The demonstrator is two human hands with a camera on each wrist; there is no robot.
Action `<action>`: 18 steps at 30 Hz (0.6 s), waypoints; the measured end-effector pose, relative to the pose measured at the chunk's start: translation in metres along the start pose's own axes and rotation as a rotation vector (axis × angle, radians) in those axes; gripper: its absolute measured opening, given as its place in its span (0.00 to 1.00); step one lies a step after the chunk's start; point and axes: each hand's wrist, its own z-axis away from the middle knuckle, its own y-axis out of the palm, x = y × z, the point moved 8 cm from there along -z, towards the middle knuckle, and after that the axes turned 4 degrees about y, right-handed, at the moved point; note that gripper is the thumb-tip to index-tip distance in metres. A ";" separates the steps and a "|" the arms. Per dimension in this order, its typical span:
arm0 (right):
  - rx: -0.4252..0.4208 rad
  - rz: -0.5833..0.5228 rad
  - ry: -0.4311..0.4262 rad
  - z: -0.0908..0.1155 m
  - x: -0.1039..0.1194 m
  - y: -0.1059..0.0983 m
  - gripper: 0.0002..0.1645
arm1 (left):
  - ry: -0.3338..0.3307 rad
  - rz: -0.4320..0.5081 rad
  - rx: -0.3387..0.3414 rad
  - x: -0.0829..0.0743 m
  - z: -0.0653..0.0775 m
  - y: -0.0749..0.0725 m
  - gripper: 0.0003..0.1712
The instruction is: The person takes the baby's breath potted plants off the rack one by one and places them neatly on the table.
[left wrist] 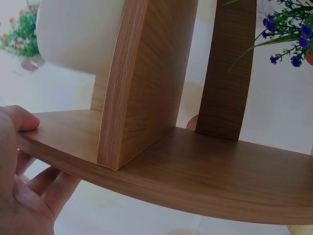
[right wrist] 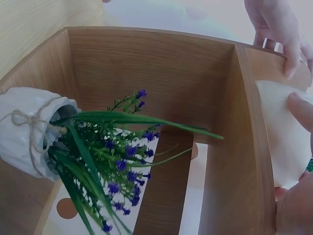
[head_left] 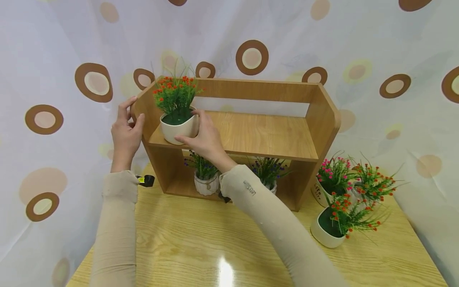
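White pot (head_left: 178,130) held at the upper board's (head_left: 265,133) left end

The left hand (head_left: 127,133) is clamped on the wooden shelf's left side panel (head_left: 145,109), thumb inside. Just right of it, the white pot, with orange-red flowers (head_left: 175,89), has the right hand (head_left: 207,137) clamped on its right side. Below, two purple-flowered plants (head_left: 206,184) stand in the lower compartment. Farther right, pink- and red-flowered potted plants (head_left: 327,234) stand on the counter (head_left: 179,235).
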 end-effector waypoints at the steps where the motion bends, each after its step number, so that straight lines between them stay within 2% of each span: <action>1: 0.001 -0.002 -0.001 0.001 -0.001 -0.002 0.53 | 0.001 -0.003 -0.002 0.000 0.000 0.000 0.27; 4: 0.006 -0.031 -0.002 0.007 -0.004 -0.010 0.53 | 0.003 -0.012 -0.004 0.000 -0.001 0.000 0.27; 14: 0.064 -0.292 0.038 0.031 -0.014 -0.036 0.54 | 0.000 -0.029 0.008 -0.003 -0.001 0.000 0.28; 18: 0.064 -0.345 0.043 0.042 -0.018 -0.049 0.54 | -0.011 -0.025 0.015 -0.003 0.000 0.000 0.28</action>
